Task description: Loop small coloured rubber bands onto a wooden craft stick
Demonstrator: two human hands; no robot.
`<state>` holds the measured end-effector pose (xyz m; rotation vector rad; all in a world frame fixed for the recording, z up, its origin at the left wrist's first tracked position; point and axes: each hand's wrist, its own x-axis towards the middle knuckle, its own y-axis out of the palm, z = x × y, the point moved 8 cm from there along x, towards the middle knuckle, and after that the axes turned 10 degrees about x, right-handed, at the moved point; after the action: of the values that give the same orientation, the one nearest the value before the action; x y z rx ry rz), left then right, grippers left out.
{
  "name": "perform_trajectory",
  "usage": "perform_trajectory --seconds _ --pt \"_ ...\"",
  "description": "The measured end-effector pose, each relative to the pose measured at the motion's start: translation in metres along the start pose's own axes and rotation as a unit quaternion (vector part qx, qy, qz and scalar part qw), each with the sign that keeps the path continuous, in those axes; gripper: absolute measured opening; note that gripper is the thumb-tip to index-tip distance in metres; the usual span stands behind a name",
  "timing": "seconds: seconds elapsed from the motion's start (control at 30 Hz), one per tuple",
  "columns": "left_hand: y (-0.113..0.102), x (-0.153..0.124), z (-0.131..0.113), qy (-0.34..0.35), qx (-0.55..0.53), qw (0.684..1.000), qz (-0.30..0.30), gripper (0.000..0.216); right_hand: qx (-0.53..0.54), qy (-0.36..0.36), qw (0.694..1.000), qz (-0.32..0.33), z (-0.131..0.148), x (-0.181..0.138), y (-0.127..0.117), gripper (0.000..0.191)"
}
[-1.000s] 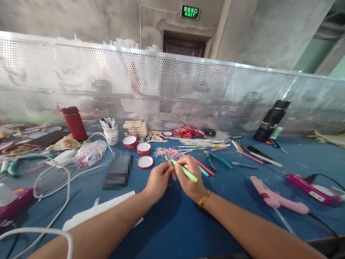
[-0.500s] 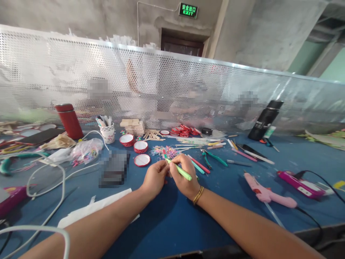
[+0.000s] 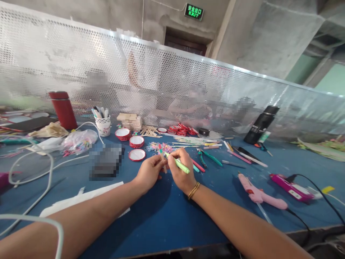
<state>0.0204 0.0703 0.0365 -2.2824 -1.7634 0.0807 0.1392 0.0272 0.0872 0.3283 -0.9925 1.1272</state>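
Note:
Between the thumb and fingers of my left hand (image 3: 151,169) stands a small wooden craft stick (image 3: 162,154), its upper end coloured red and green. My right hand (image 3: 183,173) grips a light green marker pen (image 3: 181,165), whose tip points at the stick from the right, close to it; whether it touches I cannot tell. Just beyond my hands lies a heap of small pastel rubber bands (image 3: 153,147). A red marker (image 3: 198,165) and a teal marker (image 3: 195,168) lie beside my right hand, partly hidden by it.
Round red-edged lids (image 3: 137,155) and a blurred-out phone (image 3: 107,160) lie to the left. Green-handled pliers (image 3: 211,157), a pink glue gun (image 3: 261,194) and a black bottle (image 3: 261,125) are on the right. A white cable (image 3: 51,180) loops at left. A perforated screen (image 3: 151,79) stands behind.
The marker has drawn back a little from the stick, and my hands are slightly further apart. More of the stick's coloured end shows. The whole view has shifted and tilted slightly.

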Motion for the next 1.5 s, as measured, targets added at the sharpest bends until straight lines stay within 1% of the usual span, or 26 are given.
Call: perform_trajectory --seconds 0.2,0.37,0.5,0.7,0.93,1.17,1.5 --pt "-0.001 -0.001 -0.002 0.006 0.004 1.000 0.000 0.037 -0.009 -0.041 0.999 0.002 0.011 -0.003 0.001 0.010" --pt "-0.002 -0.003 -0.003 0.003 -0.001 1.000 -0.010 0.035 -0.023 -0.076 0.997 0.004 0.018 -0.004 0.004 0.010" --pt "-0.003 -0.003 -0.003 0.005 -0.007 1.000 -0.014 0.032 -0.030 -0.087 0.996 0.011 0.022 -0.004 0.007 0.008" --pt "-0.004 0.000 0.003 0.003 0.009 1.000 -0.014 0.029 -0.028 -0.088 0.996 0.013 0.020 -0.003 0.010 0.007" --pt "-0.005 0.001 0.005 0.000 -0.003 1.000 -0.014 0.032 -0.032 -0.081 0.996 0.012 0.018 -0.005 0.011 0.007" --pt "-0.004 0.001 0.004 -0.010 -0.008 1.000 -0.009 0.037 -0.049 -0.040 0.998 -0.012 0.006 0.001 0.004 0.009" --pt "-0.005 -0.003 0.003 -0.018 -0.002 1.000 -0.013 0.033 -0.023 -0.033 0.999 0.006 0.011 -0.002 0.009 0.005"
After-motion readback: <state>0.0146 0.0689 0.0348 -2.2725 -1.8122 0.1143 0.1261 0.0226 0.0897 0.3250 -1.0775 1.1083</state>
